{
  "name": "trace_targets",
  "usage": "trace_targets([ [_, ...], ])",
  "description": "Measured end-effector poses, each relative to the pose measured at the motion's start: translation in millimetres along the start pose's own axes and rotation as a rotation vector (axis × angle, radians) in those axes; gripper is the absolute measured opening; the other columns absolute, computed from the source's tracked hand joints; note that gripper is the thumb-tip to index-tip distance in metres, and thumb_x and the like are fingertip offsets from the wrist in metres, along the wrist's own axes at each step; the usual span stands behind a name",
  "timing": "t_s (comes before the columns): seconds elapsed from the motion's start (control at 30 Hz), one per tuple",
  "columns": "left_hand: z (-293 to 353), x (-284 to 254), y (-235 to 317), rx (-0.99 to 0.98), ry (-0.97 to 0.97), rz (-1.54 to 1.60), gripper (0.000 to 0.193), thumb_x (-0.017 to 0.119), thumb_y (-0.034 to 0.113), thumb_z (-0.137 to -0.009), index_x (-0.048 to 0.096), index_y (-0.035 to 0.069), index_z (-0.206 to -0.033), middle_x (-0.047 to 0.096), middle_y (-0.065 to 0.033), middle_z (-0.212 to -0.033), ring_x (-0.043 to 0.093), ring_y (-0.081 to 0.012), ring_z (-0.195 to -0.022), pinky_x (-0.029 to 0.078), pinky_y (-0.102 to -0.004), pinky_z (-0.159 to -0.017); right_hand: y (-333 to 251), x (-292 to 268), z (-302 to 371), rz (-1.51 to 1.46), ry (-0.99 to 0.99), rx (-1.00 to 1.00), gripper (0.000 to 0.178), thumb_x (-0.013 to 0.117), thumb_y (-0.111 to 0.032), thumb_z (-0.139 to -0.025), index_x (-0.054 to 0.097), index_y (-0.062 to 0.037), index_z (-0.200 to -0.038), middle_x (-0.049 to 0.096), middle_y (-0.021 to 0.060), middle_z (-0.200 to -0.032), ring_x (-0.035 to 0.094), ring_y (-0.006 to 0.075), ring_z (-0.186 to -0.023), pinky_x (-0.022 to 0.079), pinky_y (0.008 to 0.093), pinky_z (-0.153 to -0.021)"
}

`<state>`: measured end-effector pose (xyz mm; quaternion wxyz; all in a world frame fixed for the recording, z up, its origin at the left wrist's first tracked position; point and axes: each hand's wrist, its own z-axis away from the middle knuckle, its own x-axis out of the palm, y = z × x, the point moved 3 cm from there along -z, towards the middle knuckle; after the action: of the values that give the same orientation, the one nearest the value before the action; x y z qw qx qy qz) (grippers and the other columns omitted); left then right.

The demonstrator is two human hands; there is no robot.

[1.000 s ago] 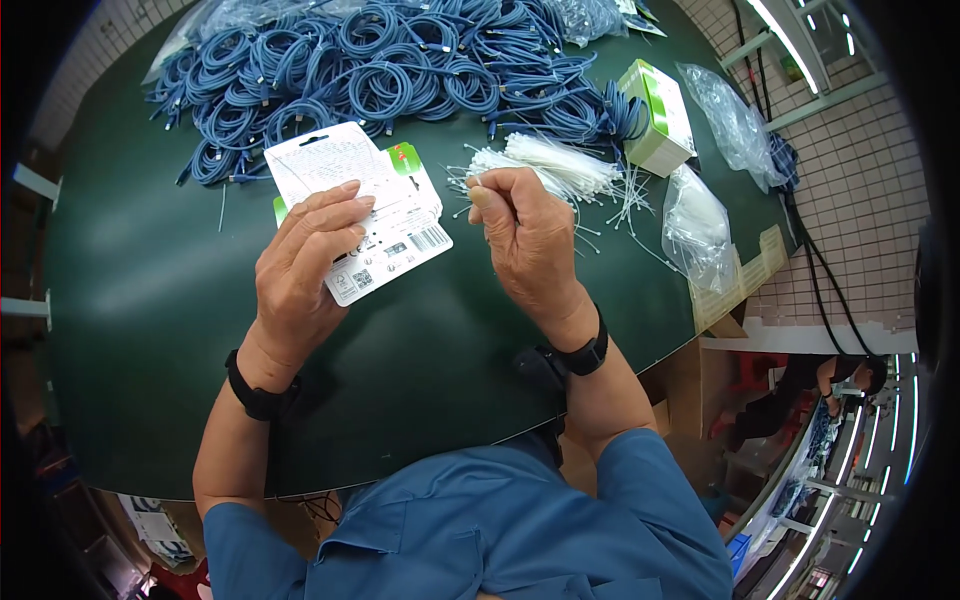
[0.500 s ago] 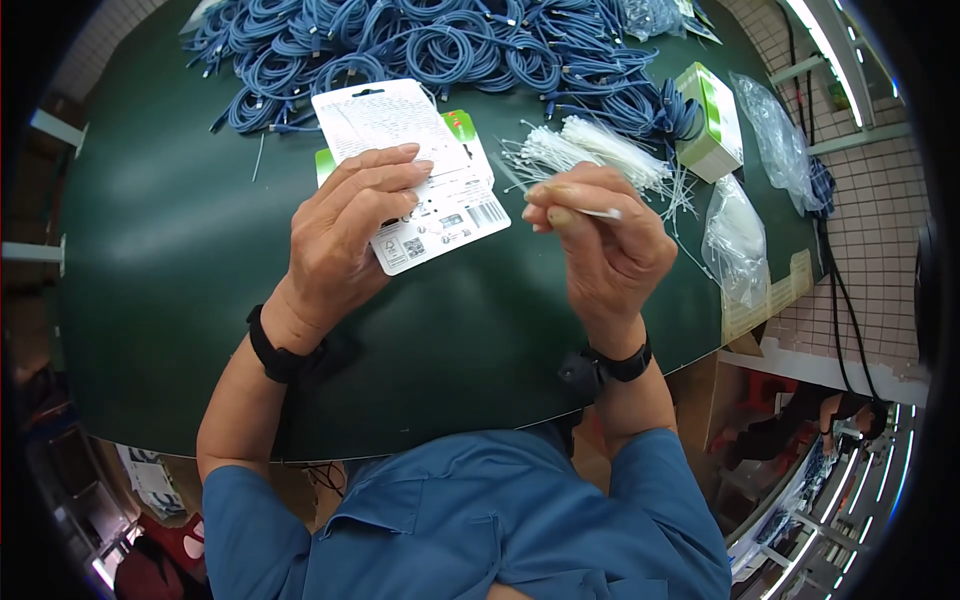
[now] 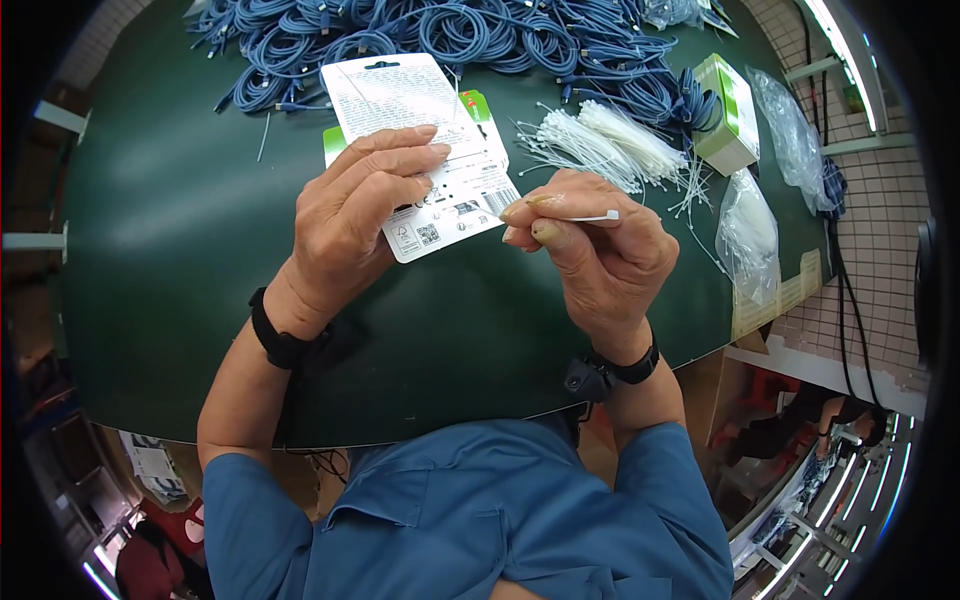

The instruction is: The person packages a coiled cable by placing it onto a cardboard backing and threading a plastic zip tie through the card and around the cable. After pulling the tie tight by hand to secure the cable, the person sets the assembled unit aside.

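Note:
My left hand (image 3: pixel 350 215) is closed on printed cardboard packaging cards (image 3: pixel 395 95), white with green edges and a hang slot at the top. Its fingers lie across the front card, and the thumb is hidden behind. In my right hand (image 3: pixel 610 250), thumb and forefinger pinch a white cable tie (image 3: pixel 590 217), its small head pointing right. The pinching fingertips are close to the card's right edge. Whether the tie's other end passes into the cards I cannot tell. Beyond the right hand lies a pile of white cable ties (image 3: pixel 610 145).
Coiled blue cables (image 3: pixel 450 35) heap along the table's far side. At the right stand a green-and-white box (image 3: pixel 728 115) and clear plastic bags (image 3: pixel 748 235). One loose tie (image 3: pixel 264 137) lies on the dark green table (image 3: pixel 170 270). Another person (image 3: pixel 830 425) is at the lower right.
My right hand has moved left with the cable tie, up to the card's edge. The tie now lies more level. The cards have stayed in my left hand.

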<state>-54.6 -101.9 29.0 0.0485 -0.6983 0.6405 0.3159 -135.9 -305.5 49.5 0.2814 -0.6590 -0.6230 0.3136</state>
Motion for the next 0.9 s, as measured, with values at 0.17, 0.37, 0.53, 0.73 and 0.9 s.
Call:
trace_targets([
  [0.17, 0.1, -0.6, 0.7, 0.003, 0.005, 0.001, 0.029, 0.087, 0.0, -0.074, 0.062, 0.003, -0.089, 0.078, -0.0141, -0.109, 0.075, -0.0352, -0.111, 0.063, -0.0399, -0.09, 1.7, -0.2, -0.3, 0.035, -0.009, 0.003, 0.013, 0.07, 0.006, -0.096, 0.07, 0.0073, -0.109, 0.076, 0.0225, -0.096, 0.073, 0.0234, -0.079, 0.062, 0.031, -0.067],
  [0.37, 0.4, 0.9, -0.1, 0.013, 0.002, 0.001, 0.028, 0.086, 0.0, -0.074, 0.062, 0.003, -0.089, 0.078, -0.0141, -0.109, 0.075, -0.035, -0.11, 0.063, -0.0399, -0.089, 1.0, 0.0, -0.4, 0.044, -0.007, 0.045, 0.013, 0.07, 0.006, -0.096, 0.07, 0.0067, -0.109, 0.076, 0.0221, -0.096, 0.074, 0.0232, -0.08, 0.062, 0.0311, -0.068],
  [0.53, -1.4, 1.0, 4.0, 0.026, -0.014, -0.009, 0.027, 0.086, 0.002, -0.074, 0.062, 0.003, -0.089, 0.078, -0.0146, -0.109, 0.075, -0.0351, -0.11, 0.063, -0.0402, -0.089, 3.6, 0.7, 0.5, 0.059, -0.01, 0.065, 0.013, 0.073, 0.006, -0.094, 0.072, 0.0053, -0.107, 0.076, 0.0201, -0.097, 0.074, 0.0223, -0.082, 0.061, 0.0309, -0.069],
  [0.73, -4.7, -0.8, 11.2, 0.031, -0.03, -0.001, 0.027, 0.085, 0.003, -0.075, 0.062, 0.002, -0.089, 0.077, -0.0163, -0.109, 0.075, -0.0361, -0.108, 0.064, -0.04, -0.087, 1.4, 1.2, -5.4, 0.203, -0.08, -0.039, 0.015, 0.08, 0.005, -0.087, 0.077, 0.001, -0.101, 0.077, 0.016, -0.097, 0.072, 0.0206, -0.086, 0.058, 0.0302, -0.073],
  [0.9, -8.1, -1.9, 24.0, 0.075, -0.048, 0.006, 0.024, 0.083, 0.004, -0.075, 0.064, 0.001, -0.09, 0.077, -0.0168, -0.108, 0.075, -0.0364, -0.107, 0.064, -0.0399, -0.086, -0.9, -2.9, -4.7, 0.211, -0.121, 0.031, 0.019, 0.084, 0.003, -0.082, 0.079, -0.0012, -0.1, 0.077, 0.0143, -0.094, 0.07, 0.0198, -0.085, 0.055, 0.0306, -0.073],
])
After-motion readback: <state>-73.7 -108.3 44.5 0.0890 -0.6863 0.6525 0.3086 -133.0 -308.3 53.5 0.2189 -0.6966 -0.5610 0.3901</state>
